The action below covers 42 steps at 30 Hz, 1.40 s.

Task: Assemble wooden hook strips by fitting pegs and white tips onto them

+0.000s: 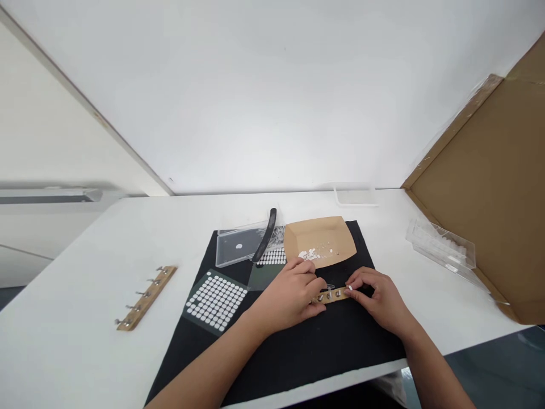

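A narrow wooden strip with small metal studs [333,295] lies across the black mat [340,335] in front of me. My left hand [296,292] is closed round its left end, the fingers hiding that part. At the strip's right end, my right hand [374,292] pinches a small white round piece [349,288] between thumb and fingertips. Whether the piece touches the strip, I cannot tell. Just behind the strip, between the hands, is a small clear object [330,286]. A sheet of white dots [217,301] lies left of my left forearm, with another dotted sheet [272,257] further back.
Beyond my hands, a brown paper tray [317,230] holds white scraps. Left of it are a clear plastic case [238,250] and a curved black bar [266,236]. A second studded strip [147,298] lies far left. Clear box [443,244] and cardboard panel [489,187] stand right.
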Each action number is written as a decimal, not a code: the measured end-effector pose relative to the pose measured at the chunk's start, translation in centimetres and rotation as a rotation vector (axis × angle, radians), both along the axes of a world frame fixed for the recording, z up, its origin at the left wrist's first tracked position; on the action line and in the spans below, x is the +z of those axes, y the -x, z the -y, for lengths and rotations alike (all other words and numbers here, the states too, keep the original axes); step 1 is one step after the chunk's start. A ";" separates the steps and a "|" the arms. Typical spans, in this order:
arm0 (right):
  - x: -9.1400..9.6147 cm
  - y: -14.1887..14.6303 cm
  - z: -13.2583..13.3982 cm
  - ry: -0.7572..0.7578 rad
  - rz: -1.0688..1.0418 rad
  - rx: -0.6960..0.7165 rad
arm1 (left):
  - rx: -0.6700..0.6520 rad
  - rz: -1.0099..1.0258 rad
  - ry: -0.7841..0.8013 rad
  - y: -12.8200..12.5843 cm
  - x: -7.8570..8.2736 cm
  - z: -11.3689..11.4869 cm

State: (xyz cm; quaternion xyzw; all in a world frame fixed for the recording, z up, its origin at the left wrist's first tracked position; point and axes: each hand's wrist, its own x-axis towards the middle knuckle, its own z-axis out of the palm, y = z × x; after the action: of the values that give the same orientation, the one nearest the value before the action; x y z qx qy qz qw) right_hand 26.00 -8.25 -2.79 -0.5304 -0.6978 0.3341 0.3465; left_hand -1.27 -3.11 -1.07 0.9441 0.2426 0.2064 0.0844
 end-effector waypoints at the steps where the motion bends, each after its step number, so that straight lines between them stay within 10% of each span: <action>1: -0.1 0.0 0.0 -0.004 -0.013 -0.014 | 0.005 0.005 0.001 0.0 -0.1 0.0; 8: 0.0 -0.3 0.3 -0.009 -0.206 -0.152 | 0.009 0.072 -0.036 0.1 0.2 0.0; 18: 5.5 2.8 -3.3 -0.116 0.169 0.285 | 0.000 0.479 -0.054 -0.4 2.3 0.6; 42: 4.4 2.6 -3.2 0.102 -0.186 0.303 | -0.138 0.452 0.324 0.4 2.6 -0.2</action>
State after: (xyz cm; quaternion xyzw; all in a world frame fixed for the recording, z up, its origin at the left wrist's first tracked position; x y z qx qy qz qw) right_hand 23.39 -5.09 1.63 -0.4029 -0.7169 0.4648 0.3279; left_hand -1.64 -2.93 1.56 0.8626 0.1828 0.3641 0.2998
